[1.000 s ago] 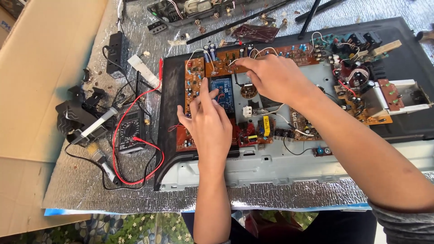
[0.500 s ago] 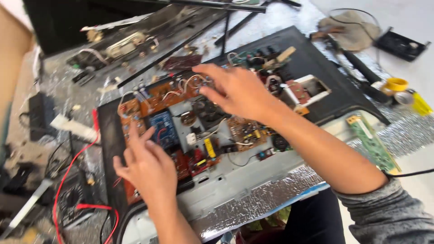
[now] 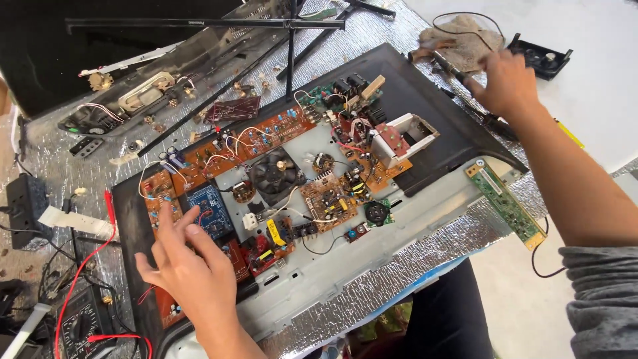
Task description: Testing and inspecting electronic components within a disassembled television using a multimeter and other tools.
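Observation:
An opened black flat panel (image 3: 458, 126) lies on silver foil and carries several brown circuit boards (image 3: 266, 136), a blue board (image 3: 211, 207) and a round black fan (image 3: 274, 174). My left hand (image 3: 189, 269) rests with fingers spread on the boards at the panel's left end, fingertips touching beside the blue board. My right hand (image 3: 508, 83) is off the panel's far right corner, curled around a black soldering iron (image 3: 444, 66) that lies next to a grey rag (image 3: 468, 36).
A long green strip board (image 3: 506, 203) lies at the panel's right edge. A black multimeter (image 3: 83, 322) with red leads (image 3: 109, 207) and a black adapter (image 3: 25, 199) sit at left. Black rods (image 3: 206, 24), a small black tray (image 3: 539, 56) and loose parts lie behind.
My right hand left the circuit boards and swung out right to the soldering iron. My left hand stayed on the boards. The view turned rightward.

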